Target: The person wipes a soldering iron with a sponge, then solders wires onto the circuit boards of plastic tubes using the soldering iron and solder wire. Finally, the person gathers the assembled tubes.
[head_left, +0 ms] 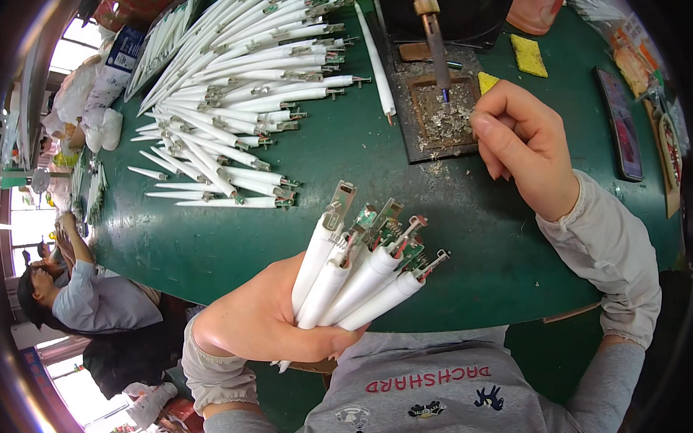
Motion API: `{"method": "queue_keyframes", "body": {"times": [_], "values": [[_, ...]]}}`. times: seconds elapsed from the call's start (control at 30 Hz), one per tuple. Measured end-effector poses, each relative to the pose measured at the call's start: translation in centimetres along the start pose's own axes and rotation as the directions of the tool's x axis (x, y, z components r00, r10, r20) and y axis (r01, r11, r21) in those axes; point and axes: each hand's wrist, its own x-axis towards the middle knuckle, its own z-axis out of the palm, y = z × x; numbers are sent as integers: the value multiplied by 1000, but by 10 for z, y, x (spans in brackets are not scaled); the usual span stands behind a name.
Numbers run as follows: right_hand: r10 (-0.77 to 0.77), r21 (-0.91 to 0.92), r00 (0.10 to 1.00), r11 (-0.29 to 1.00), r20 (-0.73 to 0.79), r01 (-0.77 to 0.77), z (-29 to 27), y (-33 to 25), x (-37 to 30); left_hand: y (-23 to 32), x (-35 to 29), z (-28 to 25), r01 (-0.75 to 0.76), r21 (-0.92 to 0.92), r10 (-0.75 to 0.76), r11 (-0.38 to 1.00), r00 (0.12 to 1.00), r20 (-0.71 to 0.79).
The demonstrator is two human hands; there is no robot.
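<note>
My left hand [251, 315] is closed around a bundle of several white stylus-like pens [364, 281]. Small green circuit boards and metal springs stick out of their upper ends. My right hand [523, 145] hovers at the right edge of the solder tray [424, 145], its fingers curled in toward the thumb. Whatever those fingers may hold is hidden. Above the tray, a soldering iron [436, 49] points down, its tip over grey solder scraps [450, 125].
Many similar white pens [243, 105] lie piled on the green table [301, 226] at the far left. One single pen [375, 63] rests beside the tray. A yellow sponge [529, 55] and a phone [619, 123] are on the right. A person [109, 297] sits at the left.
</note>
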Motion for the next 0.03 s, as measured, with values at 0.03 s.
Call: {"method": "queue_keyframes", "body": {"times": [0.03], "values": [[27, -14, 1000, 1000, 5, -27, -1, 0, 0, -3, -2, -2, 0, -41, 2, 999, 999, 39]]}}
